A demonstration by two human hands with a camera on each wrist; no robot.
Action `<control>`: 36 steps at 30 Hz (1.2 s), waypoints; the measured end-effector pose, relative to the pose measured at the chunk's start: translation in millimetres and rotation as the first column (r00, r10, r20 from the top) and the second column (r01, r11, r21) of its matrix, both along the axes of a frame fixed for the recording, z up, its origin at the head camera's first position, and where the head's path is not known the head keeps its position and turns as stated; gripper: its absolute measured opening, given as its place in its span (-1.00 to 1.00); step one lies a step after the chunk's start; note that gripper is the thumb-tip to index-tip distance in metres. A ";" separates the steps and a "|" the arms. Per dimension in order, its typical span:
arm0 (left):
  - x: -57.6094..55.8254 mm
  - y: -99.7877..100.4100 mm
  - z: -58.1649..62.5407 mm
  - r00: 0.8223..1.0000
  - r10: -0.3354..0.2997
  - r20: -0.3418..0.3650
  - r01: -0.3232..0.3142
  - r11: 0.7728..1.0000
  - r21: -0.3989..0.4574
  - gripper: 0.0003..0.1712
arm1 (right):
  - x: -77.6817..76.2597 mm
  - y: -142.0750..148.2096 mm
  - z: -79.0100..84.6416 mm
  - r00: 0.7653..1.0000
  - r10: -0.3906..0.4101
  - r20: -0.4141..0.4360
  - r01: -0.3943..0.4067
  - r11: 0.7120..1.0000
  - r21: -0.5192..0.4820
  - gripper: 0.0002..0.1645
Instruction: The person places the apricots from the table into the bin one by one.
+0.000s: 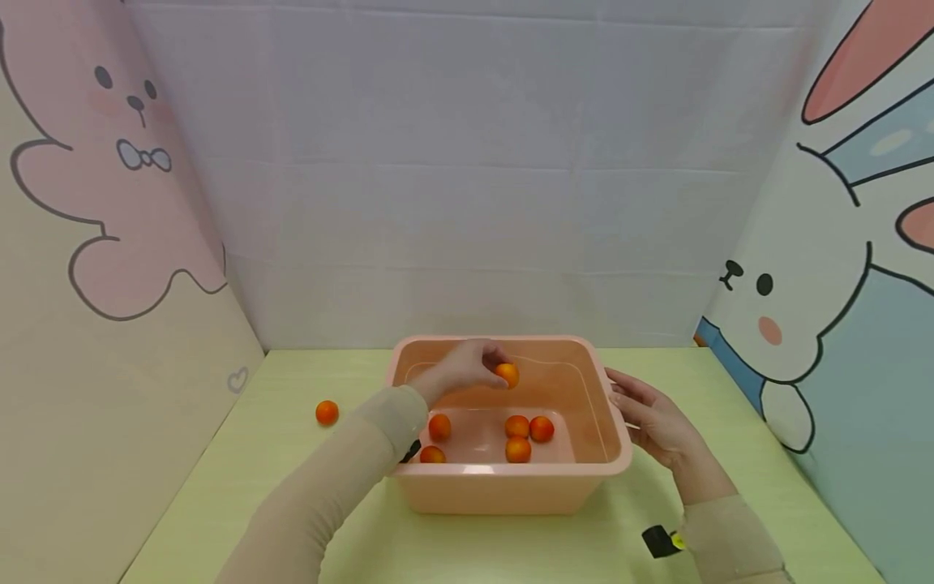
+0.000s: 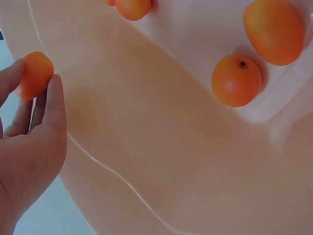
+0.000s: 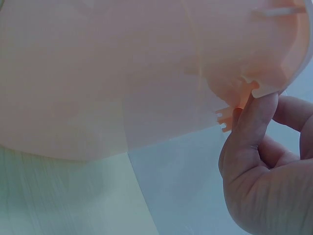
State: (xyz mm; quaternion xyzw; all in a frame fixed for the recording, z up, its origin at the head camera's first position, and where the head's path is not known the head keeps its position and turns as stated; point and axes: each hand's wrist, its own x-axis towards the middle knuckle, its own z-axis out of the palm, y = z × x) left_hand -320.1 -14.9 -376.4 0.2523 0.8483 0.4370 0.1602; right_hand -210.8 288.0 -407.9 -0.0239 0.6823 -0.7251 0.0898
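In the head view my left hand [image 1: 467,370] pinches a tangerine [image 1: 507,375] above the inside of a pink plastic basin [image 1: 503,489]. The left wrist view shows this tangerine [image 2: 36,75] between the thumb and fingertips of the left hand [image 2: 36,142]. Several more tangerines lie on the basin floor, among them one [image 1: 541,428] on the right and one [image 1: 439,427] on the left. At the basin's right side my right hand [image 1: 657,418] grips the rim. Thumb and fingers of the right hand [image 3: 269,161] meet under the rim's edge in the right wrist view.
One loose tangerine [image 1: 327,413] lies on the pale green table [image 1: 292,381] left of the basin. A white sheet [image 1: 467,186] closes off the back, and panels with cartoon animals flank both sides. A black object [image 1: 660,541] is near the right sleeve.
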 end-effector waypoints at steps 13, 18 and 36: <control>0.1 -2.2 -1.0 0.999 -0.008 0.046 0.009 1.000 -0.029 -0.62 | 1.0 -1.3 2.4 1.000 -0.004 0.004 0.004 1.000 0.007 -0.23; -0.7 -1.9 2.0 0.998 0.007 0.058 -0.008 1.000 0.014 -0.53 | 0.1 -1.4 3.1 1.000 -0.010 0.014 0.010 1.000 0.015 -0.22; 2.6 -38.0 74.2 0.997 -0.058 -0.047 0.070 0.951 0.301 -0.46 | -1.0 0.7 -0.1 1.000 -0.002 0.011 0.002 1.000 0.001 -0.22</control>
